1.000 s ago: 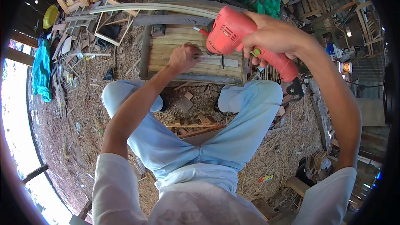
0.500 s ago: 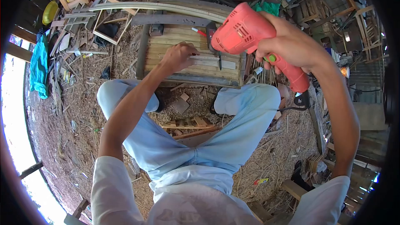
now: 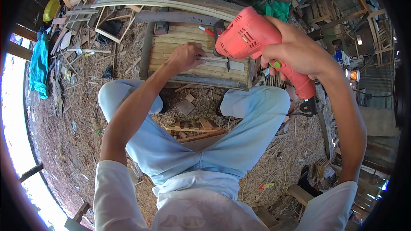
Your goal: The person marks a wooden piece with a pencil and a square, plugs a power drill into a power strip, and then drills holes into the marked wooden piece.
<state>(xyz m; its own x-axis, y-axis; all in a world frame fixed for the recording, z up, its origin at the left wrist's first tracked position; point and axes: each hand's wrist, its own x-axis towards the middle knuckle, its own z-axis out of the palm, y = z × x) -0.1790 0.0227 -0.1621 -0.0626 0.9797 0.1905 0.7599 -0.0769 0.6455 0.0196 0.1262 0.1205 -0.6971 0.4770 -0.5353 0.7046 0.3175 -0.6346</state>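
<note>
My right hand [image 3: 291, 51] is wrapped round the handle of a coral-red power drill [image 3: 248, 36] with a green trigger button. The drill is above the right part of a low slatted wooden bench [image 3: 171, 42], and its dark bit [image 3: 228, 63] points toward the bench top. In my left hand [image 3: 187, 56], the fingers pinch one end of a thin pale wooden strip [image 3: 214, 60]. The strip's other end reaches the bit in this view. A second flat pale piece [image 3: 236, 66] shows just right of the bit. Beyond the drill's nose lies a red-and-white pen-like stick [image 3: 206, 31].
Long wooden slats [image 3: 171, 6] lie across the bench's far side. A black cord [image 3: 299, 113] hangs from the drill handle by my right knee. Wood scraps [image 3: 186, 106] and shavings cover the ground. Small wooden frames [image 3: 109, 34] lie at the far left.
The drill has shifted slightly left and down, with its bit now at the strip's end. My left hand has moved a little to the right with the strip.
</note>
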